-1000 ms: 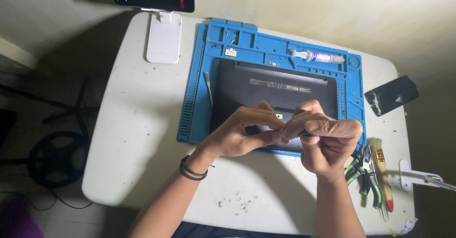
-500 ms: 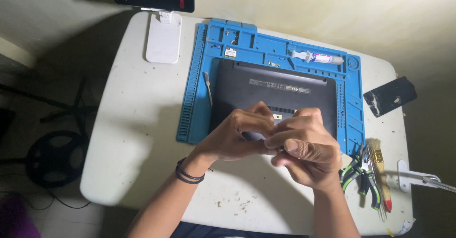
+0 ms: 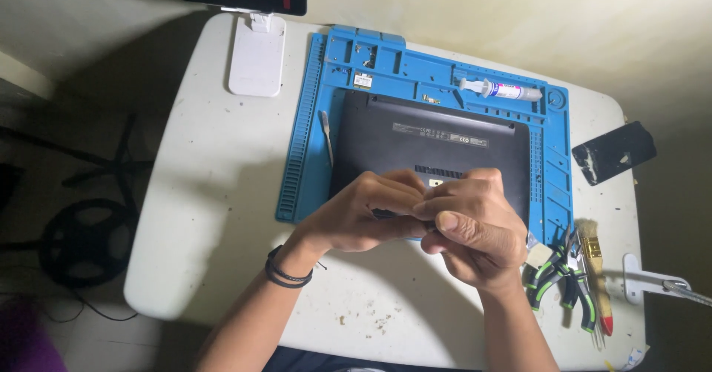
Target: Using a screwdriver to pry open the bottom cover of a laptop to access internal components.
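Note:
A black laptop (image 3: 437, 135) lies bottom up on a blue repair mat (image 3: 304, 157). Both my hands meet over its near edge. My left hand (image 3: 363, 212), with a dark band on its wrist, curls its fingers around a small dark object (image 3: 386, 213) that is mostly hidden. My right hand (image 3: 475, 227) presses against the left fingers, thumb on top, pinching the same spot. What the object is cannot be made out.
A thin metal pry tool (image 3: 326, 136) lies on the mat left of the laptop, a syringe (image 3: 500, 89) in the mat's far trays. Green-handled pliers (image 3: 556, 275) and a brush (image 3: 593, 268) sit at right, a black phone (image 3: 614, 152) beyond, a white stand (image 3: 257, 53) far left.
Both hands have shifted a little to the left along the laptop's near edge. The right hand has closed in tighter over the left fingers.

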